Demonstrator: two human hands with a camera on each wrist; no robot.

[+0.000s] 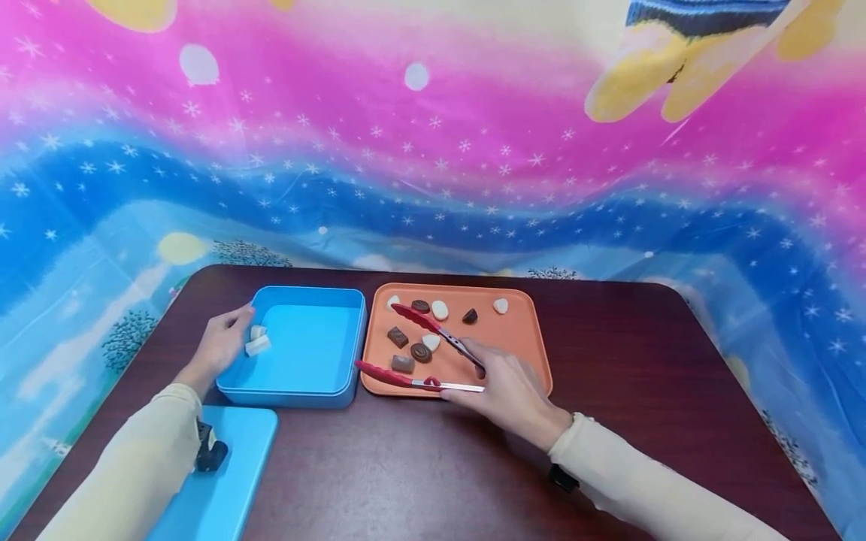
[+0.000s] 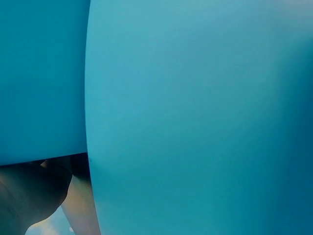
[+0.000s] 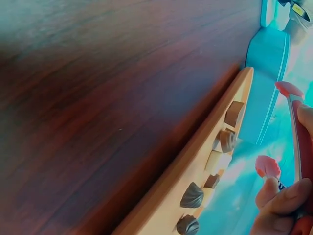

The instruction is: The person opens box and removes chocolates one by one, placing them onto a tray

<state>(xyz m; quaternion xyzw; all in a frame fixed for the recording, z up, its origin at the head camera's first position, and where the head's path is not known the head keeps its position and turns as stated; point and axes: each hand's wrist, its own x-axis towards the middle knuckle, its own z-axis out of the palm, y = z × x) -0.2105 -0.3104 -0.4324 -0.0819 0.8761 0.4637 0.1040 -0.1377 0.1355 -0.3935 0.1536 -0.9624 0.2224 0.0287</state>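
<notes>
My right hand (image 1: 510, 387) holds a pair of tongs (image 1: 449, 388) with red tips, spread apart over the orange tray (image 1: 534, 361). Nothing is between the tips; one points to the tray's back left, the other reaches past its left edge. On the tray lie several brown chocolates, among them a round swirled one (image 1: 421, 352) and a square one (image 1: 397, 337), and several white pieces (image 1: 440, 310). At the left wall of a blue box (image 1: 304, 330), my left hand (image 1: 226, 342) grips the rim. Two white pieces (image 1: 257, 345) lie inside, close to that hand.
A blue lid (image 1: 230, 481) lies in front of the box, partly under my left forearm. Box and tray stand side by side on the dark wooden table (image 1: 379, 466). A patterned cloth (image 1: 433, 173) hangs behind the table and along its sides.
</notes>
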